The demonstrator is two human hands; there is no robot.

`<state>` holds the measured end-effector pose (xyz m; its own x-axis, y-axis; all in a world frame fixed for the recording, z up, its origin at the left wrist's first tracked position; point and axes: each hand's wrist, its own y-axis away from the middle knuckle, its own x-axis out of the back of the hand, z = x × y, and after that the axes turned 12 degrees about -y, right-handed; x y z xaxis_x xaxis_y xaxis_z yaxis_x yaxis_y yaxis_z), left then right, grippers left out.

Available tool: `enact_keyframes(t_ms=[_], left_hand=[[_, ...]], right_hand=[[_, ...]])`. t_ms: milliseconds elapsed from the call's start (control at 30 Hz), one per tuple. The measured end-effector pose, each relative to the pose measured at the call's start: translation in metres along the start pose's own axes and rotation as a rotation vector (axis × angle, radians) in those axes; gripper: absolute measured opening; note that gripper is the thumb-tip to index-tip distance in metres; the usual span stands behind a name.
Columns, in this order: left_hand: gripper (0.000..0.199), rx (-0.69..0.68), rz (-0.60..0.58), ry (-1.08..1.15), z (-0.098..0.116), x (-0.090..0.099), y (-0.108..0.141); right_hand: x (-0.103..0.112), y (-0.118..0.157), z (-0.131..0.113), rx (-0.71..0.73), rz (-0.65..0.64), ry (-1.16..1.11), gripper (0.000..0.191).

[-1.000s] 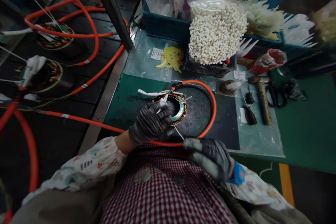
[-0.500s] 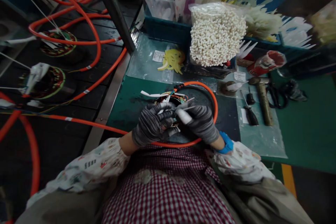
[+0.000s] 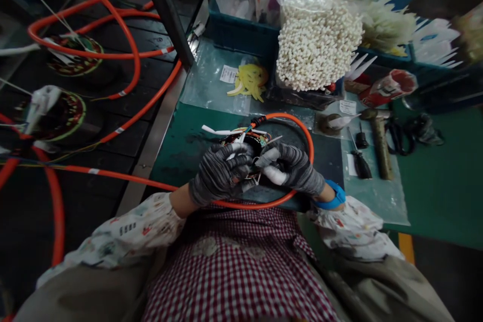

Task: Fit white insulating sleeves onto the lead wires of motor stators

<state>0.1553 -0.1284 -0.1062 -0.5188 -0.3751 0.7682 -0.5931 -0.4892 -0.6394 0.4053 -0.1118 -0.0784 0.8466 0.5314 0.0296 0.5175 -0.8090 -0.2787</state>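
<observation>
A round motor stator [image 3: 252,140] with coloured windings and white ties lies on the dark mat [image 3: 320,161] in front of me. An orange cable [image 3: 302,133] loops around it from its top. My left hand [image 3: 221,173], in a grey glove, grips the stator's left side. My right hand [image 3: 289,168], also gloved, presses on the stator's right side, pinching something pale that I cannot make out. Both hands cover most of the stator.
A hammer [image 3: 380,143], small screwdrivers [image 3: 360,158] and black scissors [image 3: 396,136] lie at the right on the green table [image 3: 441,186]. A bag of white pieces [image 3: 317,43] and blue bins [image 3: 241,35] stand behind. More stators [image 3: 62,113] with orange cables lie at the left.
My right hand came up from near my lap to the stator's right side and now holds it beside my left hand. The left hand stayed on the stator.
</observation>
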Motion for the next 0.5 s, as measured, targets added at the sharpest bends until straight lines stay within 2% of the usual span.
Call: enact_keyframes(t_ms=[200, 267, 333, 367, 433, 500], left_hand=[[0.022, 0.014, -0.015, 0.01, 0.0, -0.001, 0.003], [0.02, 0.023, -0.018, 0.012, 0.0, -0.002, 0.004], [0.021, 0.023, -0.036, 0.027, 0.0, -0.002, 0.005], [0.022, 0.02, -0.045, 0.038, 0.0, -0.002, 0.005], [0.021, 0.021, -0.058, 0.047, 0.0, -0.002, 0.005], [0.019, 0.031, -0.063, 0.04, 0.001, 0.0, 0.003]], right_hand=[[0.004, 0.003, 0.008, 0.12, -0.06, 0.116, 0.008], [0.003, 0.009, 0.012, 0.147, -0.161, 0.14, 0.015], [-0.001, 0.017, 0.016, 0.113, -0.224, 0.158, 0.022], [-0.004, 0.023, 0.019, 0.069, -0.209, 0.168, 0.027], [-0.01, 0.033, 0.023, -0.029, -0.096, 0.17, 0.035], [-0.014, 0.041, 0.023, -0.085, -0.075, 0.139, 0.033]])
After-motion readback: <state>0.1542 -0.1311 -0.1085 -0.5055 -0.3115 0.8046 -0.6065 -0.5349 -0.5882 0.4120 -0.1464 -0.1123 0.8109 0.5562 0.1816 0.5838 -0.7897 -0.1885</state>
